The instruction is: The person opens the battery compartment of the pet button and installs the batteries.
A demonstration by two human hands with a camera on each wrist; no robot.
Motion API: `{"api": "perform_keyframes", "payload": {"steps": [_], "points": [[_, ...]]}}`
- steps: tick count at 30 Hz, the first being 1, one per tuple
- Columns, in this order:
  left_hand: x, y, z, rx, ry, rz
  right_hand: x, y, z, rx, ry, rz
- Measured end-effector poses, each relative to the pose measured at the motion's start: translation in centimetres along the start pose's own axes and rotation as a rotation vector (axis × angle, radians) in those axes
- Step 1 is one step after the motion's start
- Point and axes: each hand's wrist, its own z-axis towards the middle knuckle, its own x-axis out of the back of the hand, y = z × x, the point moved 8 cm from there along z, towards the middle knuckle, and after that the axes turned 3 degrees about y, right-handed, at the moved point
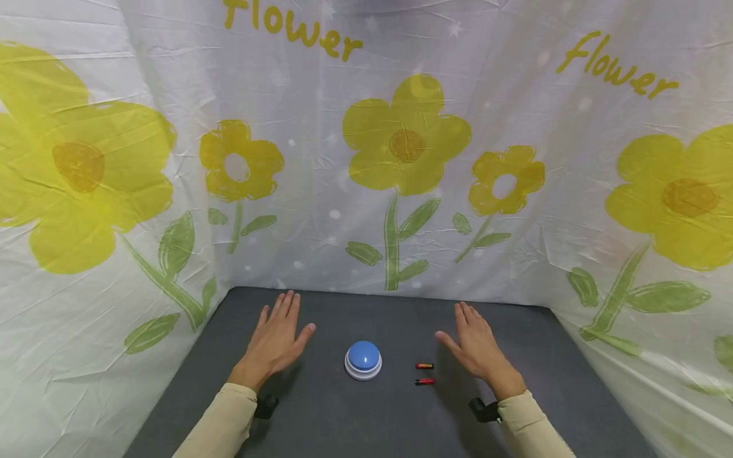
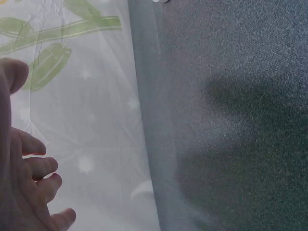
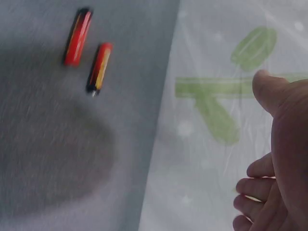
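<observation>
A round blue push button (image 1: 363, 356) on a white base sits on the dark grey table between the two hands. To its right lie two small red-and-black batteries, the farther one (image 1: 424, 366) with a yellowish stripe and the nearer one (image 1: 424, 381) mostly red. My left hand (image 1: 275, 343) hovers left of the button with fingers extended and nothing in it. Right of the batteries, my right hand (image 1: 478, 346) is held above the table, fingers straight, thumb out toward the left, holding nothing. The right wrist view shows both batteries apart from the hand.
The dark grey table (image 1: 321, 426) meets a white curtain (image 1: 309, 242) printed with yellow flowers, which stands behind it and along both sides. Each wrist wears a black strap mount, on the left (image 1: 266, 407) and the right (image 1: 483, 410).
</observation>
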Motion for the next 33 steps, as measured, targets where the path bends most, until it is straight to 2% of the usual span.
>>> {"api": "perform_keyframes", "payload": {"steps": [7, 15, 26, 33], "points": [[-0.5, 0.5, 0.1, -0.015, -0.033, -0.024, -0.5, -2.0, 0.5, 0.049, -0.026, 0.048], [-1.4, 1.6, 0.2, -0.042, -0.028, -0.085, -2.0, -3.7, 0.9, 0.063, -0.05, 0.087], [-3.7, 3.3, -0.3, -0.035, -0.075, -0.21, -4.8, -5.8, 1.1, 0.085, -0.09, 0.138], [-5.5, 4.3, -0.5, -0.05, -0.09, -0.221, -6.5, -6.8, 1.2, 0.104, -0.108, 0.161]]}}
